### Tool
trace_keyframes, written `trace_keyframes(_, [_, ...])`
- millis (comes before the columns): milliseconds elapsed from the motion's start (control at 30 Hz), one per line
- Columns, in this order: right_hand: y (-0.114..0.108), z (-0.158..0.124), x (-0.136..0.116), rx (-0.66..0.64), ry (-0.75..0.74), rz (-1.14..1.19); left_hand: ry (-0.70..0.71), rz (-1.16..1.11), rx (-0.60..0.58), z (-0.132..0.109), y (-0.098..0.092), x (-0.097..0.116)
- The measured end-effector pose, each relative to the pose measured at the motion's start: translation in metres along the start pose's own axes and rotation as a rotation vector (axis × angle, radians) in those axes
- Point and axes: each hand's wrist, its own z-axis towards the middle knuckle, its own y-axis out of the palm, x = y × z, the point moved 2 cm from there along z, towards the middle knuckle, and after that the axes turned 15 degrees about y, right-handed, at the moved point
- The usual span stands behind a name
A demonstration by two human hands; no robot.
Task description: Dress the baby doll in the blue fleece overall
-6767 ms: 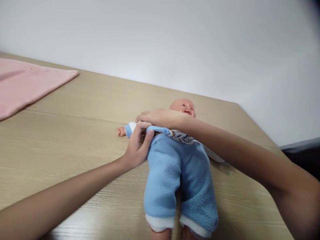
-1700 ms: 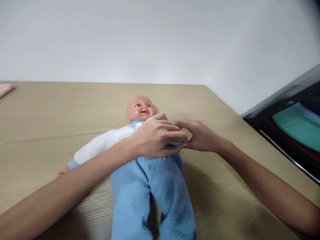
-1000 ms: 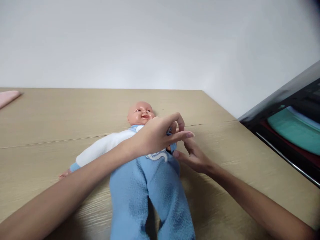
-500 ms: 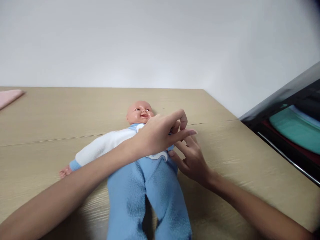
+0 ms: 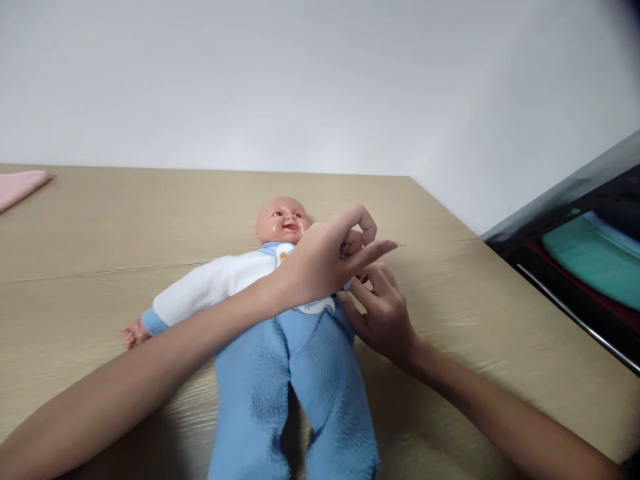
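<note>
A baby doll (image 5: 295, 353) lies on its back on the table, dressed in a white and blue outfit, head away from me. Across its chest reaches my left hand (image 5: 333, 257), fingers curled and thumb stretched to the right, over the side where the doll's other arm is hidden. Just below it, my right hand (image 5: 377, 307) is bent in at the doll's side, thumb and fingers drawn together against the blue cloth. What either hand grips is covered by the fingers. The doll's visible arm (image 5: 195, 293) lies out to the left in its white sleeve.
The wooden table (image 5: 90, 227) has a seam running across it. A pink cloth (image 5: 20, 190) lies at its far left. Off the right edge stands a dark object with a metal rim and green item (image 5: 590, 257). A pale wall (image 5: 250, 80) rises behind.
My left hand has shifted slightly up, and its fingers remain curled. My right hand's fingers have drawn in closer beneath it. The doll appears a little higher in view.
</note>
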Motion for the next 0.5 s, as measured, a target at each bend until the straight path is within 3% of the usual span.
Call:
trace_keyframes(100, [0.001,-0.001,0.002,-0.013,0.061,0.12,-0.057,0.023,-0.007,0.001,-0.002,-0.004])
trace_keyframes(200, [0.008,0.0,0.013,-0.071,0.311,0.412,-0.111,0.093,-0.071,0.0,-0.008,-0.016])
trace_keyframes(267, [0.015,0.001,0.021,-0.126,0.506,0.612,-0.135,0.139,-0.157,-0.003,-0.015,-0.025])
trace_keyframes(400, [0.025,-0.001,0.033,-0.196,0.877,0.913,-0.269,0.243,-0.439,-0.011,-0.03,-0.035])
trace_keyframes(500, [0.029,-0.003,0.034,-0.287,1.066,1.09,-0.373,0.305,-0.522,-0.012,-0.036,-0.031])
